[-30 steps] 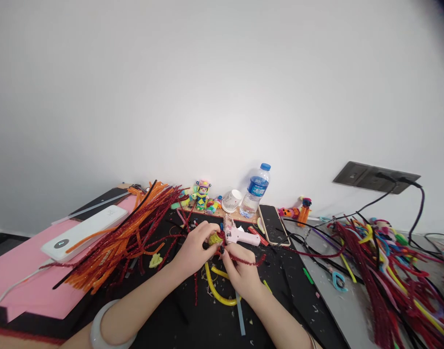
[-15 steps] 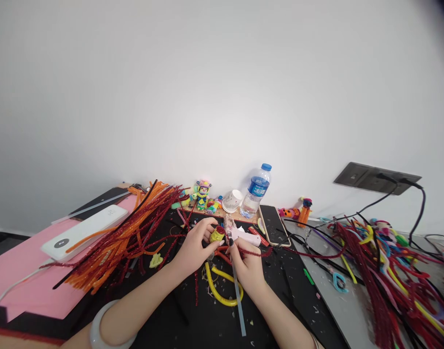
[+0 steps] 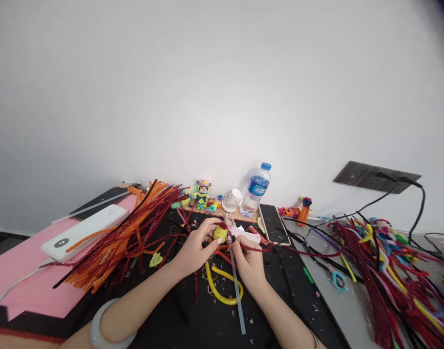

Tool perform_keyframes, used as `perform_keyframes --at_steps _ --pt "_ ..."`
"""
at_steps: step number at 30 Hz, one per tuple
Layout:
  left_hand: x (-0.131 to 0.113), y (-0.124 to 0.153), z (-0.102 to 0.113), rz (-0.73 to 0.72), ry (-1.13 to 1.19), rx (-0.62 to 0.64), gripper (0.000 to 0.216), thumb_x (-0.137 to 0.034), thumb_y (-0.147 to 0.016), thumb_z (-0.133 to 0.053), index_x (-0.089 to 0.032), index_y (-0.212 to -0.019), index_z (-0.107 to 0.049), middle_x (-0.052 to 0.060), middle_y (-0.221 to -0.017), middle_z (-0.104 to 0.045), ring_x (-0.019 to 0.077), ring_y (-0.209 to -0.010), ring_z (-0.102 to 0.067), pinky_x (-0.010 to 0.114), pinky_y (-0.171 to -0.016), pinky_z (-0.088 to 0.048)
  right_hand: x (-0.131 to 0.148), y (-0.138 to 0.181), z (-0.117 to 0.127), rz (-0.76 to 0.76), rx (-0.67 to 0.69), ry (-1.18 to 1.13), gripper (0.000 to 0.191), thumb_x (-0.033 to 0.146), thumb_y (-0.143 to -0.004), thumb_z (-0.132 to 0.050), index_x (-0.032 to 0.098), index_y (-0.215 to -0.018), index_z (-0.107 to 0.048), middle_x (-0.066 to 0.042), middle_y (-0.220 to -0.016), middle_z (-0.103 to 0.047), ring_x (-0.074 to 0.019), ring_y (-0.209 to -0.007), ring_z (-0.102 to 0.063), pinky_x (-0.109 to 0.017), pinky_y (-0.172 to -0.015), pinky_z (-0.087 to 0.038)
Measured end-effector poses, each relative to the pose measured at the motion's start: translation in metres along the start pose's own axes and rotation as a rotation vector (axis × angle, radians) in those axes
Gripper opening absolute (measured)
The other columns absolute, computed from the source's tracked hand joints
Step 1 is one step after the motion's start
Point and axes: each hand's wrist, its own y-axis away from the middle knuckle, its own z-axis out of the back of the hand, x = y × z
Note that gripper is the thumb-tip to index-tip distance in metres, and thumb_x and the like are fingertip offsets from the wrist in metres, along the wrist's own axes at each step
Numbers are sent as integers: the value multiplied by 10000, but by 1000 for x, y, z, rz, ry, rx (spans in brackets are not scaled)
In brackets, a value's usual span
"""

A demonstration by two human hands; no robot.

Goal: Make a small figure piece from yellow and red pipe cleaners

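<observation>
Between the fingers of my left hand (image 3: pixel 198 246) is a small yellow coiled pipe-cleaner piece (image 3: pixel 219 233) with a dark red fuzzy top. My right hand (image 3: pixel 249 261) pinches a dark red glittery pipe cleaner (image 3: pixel 298 251), whose long tail runs off to the right. The pinching fingertips are close to the yellow piece; whether they touch it I cannot tell. Just beyond my right hand lies a pale glue gun (image 3: pixel 248 234), partly covered by the fingers. A translucent glue stick (image 3: pixel 239 305) slants toward me beside that hand. Below both hands a yellow tube curves in a loop (image 3: pixel 222 299) on the black mat (image 3: pixel 207 334).
Orange and red pipe cleaners (image 3: pixel 116 242) are heaped at left beside a white power bank (image 3: pixel 85 232). A water bottle (image 3: pixel 255 191), paper cup (image 3: pixel 232 199), phone (image 3: pixel 274 224) and small figures (image 3: pixel 202 194) line the wall. More pipe cleaners (image 3: pixel 382 276) and cables lie at right.
The yellow piece has shifted slightly right and been turned, so its red top faces me less. My right fingertips have moved up a little beside it.
</observation>
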Motion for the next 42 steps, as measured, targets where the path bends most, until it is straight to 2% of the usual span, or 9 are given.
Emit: perform_keyframes --at_steps 9,14,23,32,42 --pt "0 0 0 45 21 -36 357 -241 -780 -566 -220 -1102 -414 36 -932 -589 156 -847 -606 286 -763 -492 0 -1 0 -26 0 -9 321 294 -864 -422 184 -564 -456 34 -498 -399 -117 -492 -377 -240 -497 -287" --pt "0 -1 -1 59 94 -20 378 -230 -730 -625 -231 -1039 -406 -26 -827 -498 117 -768 -596 249 -730 -491 -1 -2 -1 -14 10 -13 332 292 -867 -424 190 -551 -410 35 -507 -387 -115 -500 -367 -238 -499 -284" --pt "2 0 -2 110 111 -1 348 -220 -688 -652 -226 -941 -412 -59 -776 -374 84 -701 -570 217 -662 -494 -10 3 0 -2 28 -50 346 317 -909 -352 181 -610 -461 31 -524 -402 -111 -498 -364 -241 -503 -284" --pt "2 1 -1 20 -158 7 319 -265 -686 -645 -199 -954 -486 -15 -788 -479 118 -722 -523 229 -644 -488 0 2 2 130 -4 30 353 270 -887 -360 201 -548 -288 40 -519 -320 -108 -499 -328 -239 -493 -258" --pt "4 1 4 -38 -371 64 294 -278 -714 -624 -231 -984 -516 7 -881 -478 144 -786 -527 272 -724 -493 2 4 2 225 40 11 326 209 -886 -351 197 -561 -331 36 -525 -365 -109 -497 -346 -241 -499 -269"
